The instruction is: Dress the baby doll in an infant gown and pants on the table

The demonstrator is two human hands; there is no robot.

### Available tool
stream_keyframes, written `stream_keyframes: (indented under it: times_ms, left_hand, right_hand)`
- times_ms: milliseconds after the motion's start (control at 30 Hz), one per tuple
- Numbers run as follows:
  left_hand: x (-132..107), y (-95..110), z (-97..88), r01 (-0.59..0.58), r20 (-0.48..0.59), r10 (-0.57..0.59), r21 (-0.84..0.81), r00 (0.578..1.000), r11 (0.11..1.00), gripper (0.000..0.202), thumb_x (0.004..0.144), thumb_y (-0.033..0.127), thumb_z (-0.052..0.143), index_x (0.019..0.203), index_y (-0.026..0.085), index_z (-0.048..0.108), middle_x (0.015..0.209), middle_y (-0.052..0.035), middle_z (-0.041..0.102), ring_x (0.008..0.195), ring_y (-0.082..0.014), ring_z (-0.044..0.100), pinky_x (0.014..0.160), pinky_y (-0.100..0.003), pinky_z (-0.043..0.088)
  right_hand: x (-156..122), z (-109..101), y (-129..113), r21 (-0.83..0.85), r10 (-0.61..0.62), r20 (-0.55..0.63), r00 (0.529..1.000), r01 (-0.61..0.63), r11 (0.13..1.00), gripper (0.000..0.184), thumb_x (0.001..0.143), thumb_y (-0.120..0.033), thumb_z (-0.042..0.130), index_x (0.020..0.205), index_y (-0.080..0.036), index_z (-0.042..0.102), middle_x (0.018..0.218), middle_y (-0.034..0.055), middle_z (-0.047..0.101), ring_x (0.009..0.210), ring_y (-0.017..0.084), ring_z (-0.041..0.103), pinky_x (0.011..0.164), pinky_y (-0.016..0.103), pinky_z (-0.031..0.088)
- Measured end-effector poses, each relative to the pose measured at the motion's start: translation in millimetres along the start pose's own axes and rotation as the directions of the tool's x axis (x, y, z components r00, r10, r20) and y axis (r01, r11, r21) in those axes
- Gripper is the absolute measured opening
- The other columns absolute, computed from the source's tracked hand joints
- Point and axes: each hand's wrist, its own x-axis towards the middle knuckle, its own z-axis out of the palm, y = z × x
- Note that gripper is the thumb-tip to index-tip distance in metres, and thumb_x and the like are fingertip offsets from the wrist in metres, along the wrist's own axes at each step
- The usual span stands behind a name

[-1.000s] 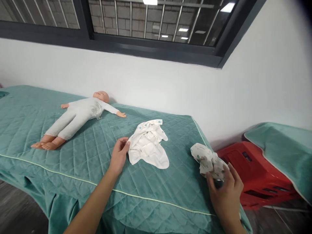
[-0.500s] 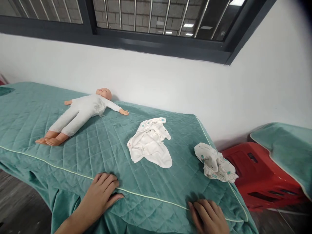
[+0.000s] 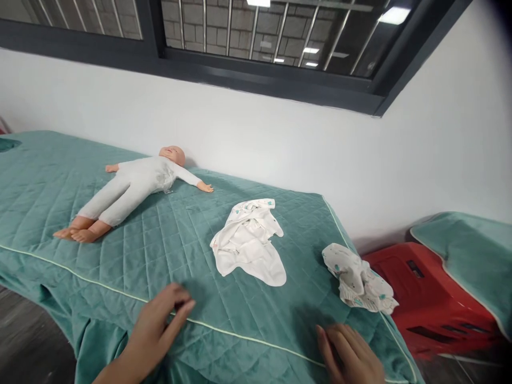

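My left hand (image 3: 162, 320) hovers at the front edge of the green quilted cover (image 3: 176, 250), holding nothing, thumb apart from loosely bent fingers. My right hand (image 3: 348, 352), also bare, is over the same edge further right, its fingers bent and thumb apart; the frame cuts off its lower part. Beyond and between the hands lies a crumpled white baby garment (image 3: 254, 250) with small prints. Past my right hand, a bunched printed cloth (image 3: 356, 277) lies at the cover's right edge. Toward the back left, a baby doll (image 3: 138, 178) in a white body suit lies face up.
A white wall (image 3: 260, 138) rises behind the cover, below a dark-framed window (image 3: 264, 74) with metal bars. At the right stands a red plastic stool (image 3: 424, 298), partly covered by another green cloth (image 3: 468, 256).
Both hands have lifted off the cover's edge, and the left fingers have curled more. The doll and cloths lie as before; the view has shifted slightly.
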Motion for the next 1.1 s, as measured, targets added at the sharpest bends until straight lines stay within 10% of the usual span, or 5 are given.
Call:
stream_keyframes:
  times_ms: [267, 467, 700, 900, 1100]
  left_hand:
    - [138.8, 21.7, 52.0, 0.421, 0.054, -0.426, -0.308, 0.903, 0.853, 0.038, 0.079, 0.036, 0.064, 0.111, 0.015, 0.063, 0.111, -0.0097, 0.066, 0.101, -0.0247, 0.063, 0.092, -0.039, 0.049]
    - [174.6, 52.6, 11.9, 0.237, 0.064, -0.237, -0.492, 0.969, 0.837, 0.030, 0.087, 0.044, 0.055, 0.092, 0.017, 0.069, 0.090, -0.0020, 0.071, 0.083, -0.0192, 0.062, 0.077, -0.030, 0.048]
    - [200.6, 94.8, -69.7, -0.040, -0.186, -0.008, -0.248, 0.982, 0.968, 0.024, 0.088, 0.038, 0.058, 0.096, 0.020, 0.071, 0.095, -0.0022, 0.073, 0.090, -0.0198, 0.064, 0.083, -0.030, 0.049]
    - [201.3, 105.0, -90.1, -0.305, -0.342, 0.350, 0.179, 0.872, 0.935, 0.023, 0.083, 0.015, 0.049, 0.098, 0.020, 0.067, 0.096, -0.0038, 0.069, 0.096, -0.0207, 0.062, 0.089, -0.034, 0.048]
    - [192.9, 98.2, -95.1, -0.195, -0.399, 0.210, 0.078, 0.892, 0.978, 0.022, 0.082, 0.018, 0.049, 0.098, 0.020, 0.064, 0.097, -0.0026, 0.068, 0.090, -0.0183, 0.062, 0.084, -0.031, 0.048]
  right_hand:
    - [185.8, 67.4, -28.7, 0.069, -0.067, 0.258, 0.964, 0.051, 0.996, 0.033, 0.092, -0.020, 0.051, 0.124, -0.016, 0.059, 0.129, 0.0123, 0.062, 0.118, 0.027, 0.055, 0.100, 0.042, 0.046]
    - [267.1, 101.0, -45.5, 0.091, -0.192, 0.425, 0.885, 0.169, 0.981, 0.035, 0.089, -0.009, 0.047, 0.116, -0.021, 0.064, 0.116, 0.0059, 0.067, 0.105, 0.019, 0.061, 0.090, 0.030, 0.046]
    - [305.5, 15.3, -25.5, 0.027, -0.169, 0.227, 0.959, 0.167, 0.986, 0.041, 0.088, -0.011, 0.044, 0.121, -0.024, 0.063, 0.119, 0.0054, 0.066, 0.105, 0.021, 0.061, 0.086, 0.031, 0.046]
    - [287.6, -63.2, -4.6, 0.171, -0.072, 0.065, 0.995, 0.060, 0.983, 0.035, 0.083, -0.012, 0.046, 0.103, -0.023, 0.072, 0.108, 0.0024, 0.072, 0.103, 0.021, 0.065, 0.093, 0.035, 0.048]
    - [245.3, -102.8, 19.6, 0.273, 0.251, 0.089, 0.964, -0.266, 0.925, 0.023, 0.082, -0.023, 0.060, 0.100, -0.026, 0.074, 0.102, 0.0010, 0.074, 0.095, 0.022, 0.068, 0.089, 0.037, 0.051]
